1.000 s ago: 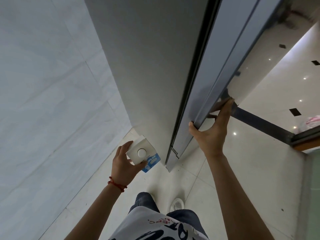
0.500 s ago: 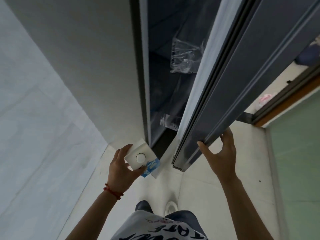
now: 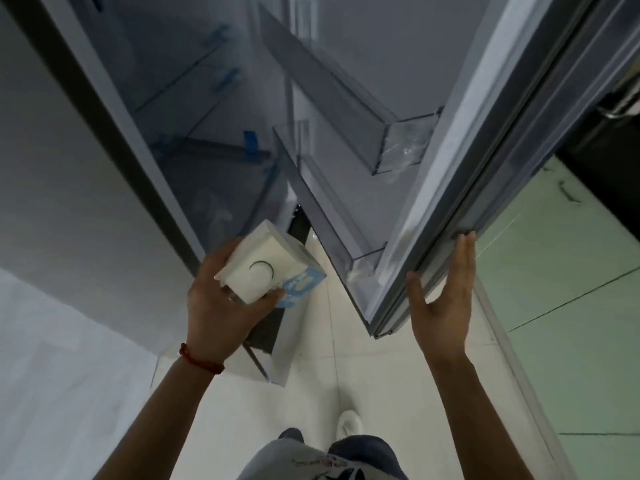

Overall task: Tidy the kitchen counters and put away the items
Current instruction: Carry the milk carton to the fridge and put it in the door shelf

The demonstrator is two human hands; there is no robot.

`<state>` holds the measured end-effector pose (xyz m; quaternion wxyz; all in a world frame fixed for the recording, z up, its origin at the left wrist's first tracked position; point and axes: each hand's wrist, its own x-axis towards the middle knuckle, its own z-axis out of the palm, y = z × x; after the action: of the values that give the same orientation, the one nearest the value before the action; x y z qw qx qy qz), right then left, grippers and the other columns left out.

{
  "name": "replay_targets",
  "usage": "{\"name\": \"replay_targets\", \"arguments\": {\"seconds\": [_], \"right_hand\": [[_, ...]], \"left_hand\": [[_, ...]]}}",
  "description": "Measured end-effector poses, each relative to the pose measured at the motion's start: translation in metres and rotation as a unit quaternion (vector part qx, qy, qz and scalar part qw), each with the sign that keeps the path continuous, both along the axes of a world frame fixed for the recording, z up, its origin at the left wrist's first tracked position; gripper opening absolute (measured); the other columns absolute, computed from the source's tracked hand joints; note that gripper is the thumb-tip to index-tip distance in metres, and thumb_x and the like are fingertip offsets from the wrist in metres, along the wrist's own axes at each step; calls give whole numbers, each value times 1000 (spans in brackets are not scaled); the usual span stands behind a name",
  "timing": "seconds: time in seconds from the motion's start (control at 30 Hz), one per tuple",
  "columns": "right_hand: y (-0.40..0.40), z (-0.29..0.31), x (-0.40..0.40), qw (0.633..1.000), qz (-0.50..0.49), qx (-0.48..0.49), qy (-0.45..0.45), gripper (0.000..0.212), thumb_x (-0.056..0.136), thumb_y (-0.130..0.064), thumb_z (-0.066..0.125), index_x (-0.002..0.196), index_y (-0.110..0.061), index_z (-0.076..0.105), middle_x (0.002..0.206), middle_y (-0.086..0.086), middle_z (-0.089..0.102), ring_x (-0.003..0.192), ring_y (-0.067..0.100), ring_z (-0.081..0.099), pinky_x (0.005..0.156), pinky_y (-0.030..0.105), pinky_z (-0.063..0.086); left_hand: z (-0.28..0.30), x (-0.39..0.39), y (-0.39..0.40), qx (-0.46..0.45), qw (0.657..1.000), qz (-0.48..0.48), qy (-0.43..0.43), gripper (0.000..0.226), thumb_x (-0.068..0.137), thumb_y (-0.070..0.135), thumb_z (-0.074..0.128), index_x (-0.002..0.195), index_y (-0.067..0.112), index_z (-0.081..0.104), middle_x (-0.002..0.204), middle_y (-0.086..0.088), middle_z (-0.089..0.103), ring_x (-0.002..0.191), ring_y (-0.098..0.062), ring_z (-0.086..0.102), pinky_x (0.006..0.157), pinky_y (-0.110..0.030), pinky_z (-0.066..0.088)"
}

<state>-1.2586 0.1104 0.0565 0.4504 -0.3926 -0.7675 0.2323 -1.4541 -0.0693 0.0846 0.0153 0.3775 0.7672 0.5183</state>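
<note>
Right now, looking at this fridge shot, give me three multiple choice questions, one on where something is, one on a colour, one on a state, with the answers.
1. Where is the milk carton?
A. On a door shelf
B. In the left hand
C. On the floor

2. What colour is the band on the left wrist?
A. Red
B. Green
C. Black

3. What state is the fridge door in?
A. Shut
B. Open
C. Taken off

Answers:
1 B, the left hand's fingers curl round the carton in front of the fridge opening.
2 A, a red cord circles that wrist.
3 B, the door's inner shelves and the fridge's glass shelves show, with the right hand flat at the door's edge.
</note>
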Motion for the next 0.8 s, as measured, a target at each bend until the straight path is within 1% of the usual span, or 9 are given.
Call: {"name": "replay_targets", "arguments": {"seconds": [0.13, 0.2, 0.27, 0.37, 0.47, 0.53, 0.6, 0.7, 0.8], "right_hand": [[34, 4, -3, 999, -28, -34, 24, 80, 86, -15, 61, 146, -7, 8, 157, 11, 6, 140, 8, 9, 98, -10, 10], [55, 6, -2, 997, -36, -46, 52, 81, 84, -18, 57, 147, -7, 7, 156, 6, 6, 140, 5, 8, 101, -7, 9], [78, 6, 2, 995, -41, -62, 70, 81, 85, -18, 57, 147, -11, 6, 157, 3, 6, 142, 7, 9, 108, 3, 13], [113, 6, 9, 992, -47, -79, 85, 81, 87, -13, 60, 148, -16, 6, 158, 1, 9, 145, 13, 14, 116, 30, 21], [148, 9, 15, 988, -48, -99, 112, 81, 86, -11, 61, 148, -19, 9, 158, -3, 15, 143, 10, 20, 117, 37, 24], [170, 10, 18, 986, -42, -112, 120, 81, 86, -9, 61, 149, -19, 11, 157, -3, 18, 142, 11, 23, 117, 39, 25], [192, 11, 23, 985, -34, -115, 123, 80, 86, -8, 60, 149, -20, 12, 156, -3, 20, 142, 14, 25, 117, 42, 26], [221, 13, 27, 986, -20, -120, 116, 80, 85, -6, 60, 148, -19, 13, 156, -2, 22, 142, 15, 26, 117, 43, 26], [243, 13, 29, 987, -12, -125, 104, 81, 84, -6, 62, 148, -17, 14, 155, 0, 25, 141, 15, 27, 117, 42, 26]], "left_hand": [[19, -13, 37, 39, 998, -39, 23, 60, 59, 69, 63, 110, 45, 42, 102, 40, 52, 100, 17, 54, 77, -3, 50], [26, -14, 61, 68, 996, -60, 24, 54, 62, 61, 66, 110, 52, 43, 104, 40, 54, 101, 17, 54, 77, -1, 49], [32, -14, 88, 95, 993, -67, 19, 64, 58, 57, 72, 114, 43, 44, 104, 31, 55, 101, 17, 54, 79, -1, 48], [35, -12, 132, 126, 989, -80, 0, 67, 55, 39, 75, 114, 24, 47, 107, 25, 54, 102, 16, 53, 82, -1, 45], [36, -8, 175, 140, 984, -104, -28, 71, 52, 44, 80, 113, 33, 45, 107, 31, 55, 104, 10, 55, 87, -9, 48], [32, -6, 203, 133, 984, -115, -23, 76, 53, 52, 79, 117, 24, 49, 114, 15, 56, 110, -10, 56, 93, -27, 52], [29, -2, 230, 109, 987, -114, 1, 82, 54, 47, 78, 120, 9, 49, 115, -4, 55, 110, -19, 56, 94, -27, 51], [27, 10, 266, 97, 987, -129, 17, 78, 57, 39, 75, 122, 8, 45, 111, 6, 53, 110, 10, 48, 93, -5, 40], [22, 18, 299, 97, 983, -154, 22, 75, 58, 33, 75, 122, 8, 44, 112, 12, 47, 107, 18, 45, 93, -1, 37]]}}
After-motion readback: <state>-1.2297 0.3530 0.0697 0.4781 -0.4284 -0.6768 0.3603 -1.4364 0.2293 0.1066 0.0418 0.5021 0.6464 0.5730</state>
